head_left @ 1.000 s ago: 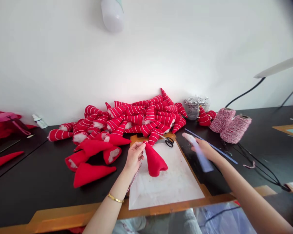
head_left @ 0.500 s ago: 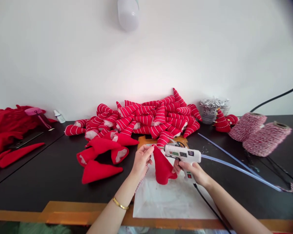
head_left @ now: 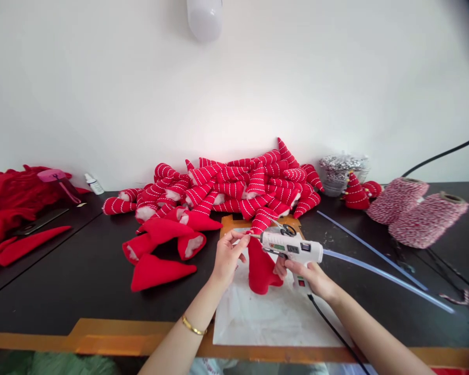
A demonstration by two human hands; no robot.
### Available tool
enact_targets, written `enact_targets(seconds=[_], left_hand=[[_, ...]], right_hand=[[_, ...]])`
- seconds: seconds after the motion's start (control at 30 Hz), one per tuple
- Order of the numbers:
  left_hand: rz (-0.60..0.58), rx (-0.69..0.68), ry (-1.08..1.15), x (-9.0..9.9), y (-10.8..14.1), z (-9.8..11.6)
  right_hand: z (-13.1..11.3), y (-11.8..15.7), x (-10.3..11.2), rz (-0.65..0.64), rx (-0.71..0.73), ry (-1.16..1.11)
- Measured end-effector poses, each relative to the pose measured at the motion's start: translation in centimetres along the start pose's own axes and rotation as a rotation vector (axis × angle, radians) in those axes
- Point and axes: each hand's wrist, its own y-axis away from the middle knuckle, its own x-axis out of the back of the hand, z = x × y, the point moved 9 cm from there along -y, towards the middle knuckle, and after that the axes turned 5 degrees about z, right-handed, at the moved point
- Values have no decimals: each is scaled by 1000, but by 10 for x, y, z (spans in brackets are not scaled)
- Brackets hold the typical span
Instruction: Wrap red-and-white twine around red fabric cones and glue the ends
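The left hand (head_left: 229, 255) has edged closer to the nozzle of the hot glue gun (head_left: 291, 247), pinching the tip of a red felt cone (head_left: 261, 271) on the paper sheet (head_left: 258, 323); the right hand (head_left: 308, 276) grips the gun. Striped cones (head_left: 234, 187) lie piled upper centre, plain cones (head_left: 156, 273) to the left.

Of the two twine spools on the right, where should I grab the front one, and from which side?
Close your hand around the middle of the front red-and-white twine spool, coming from above and the near side. It lies on its side, so the round barrel is easy to cup there, while the other spool crowds its far side.
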Motion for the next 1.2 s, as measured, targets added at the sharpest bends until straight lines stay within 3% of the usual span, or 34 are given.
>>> enact_targets(seconds=[1.2], left_hand=[[33,-4,57,1,0,1]], right_hand=[[1,-3,1,24,-46,12]])
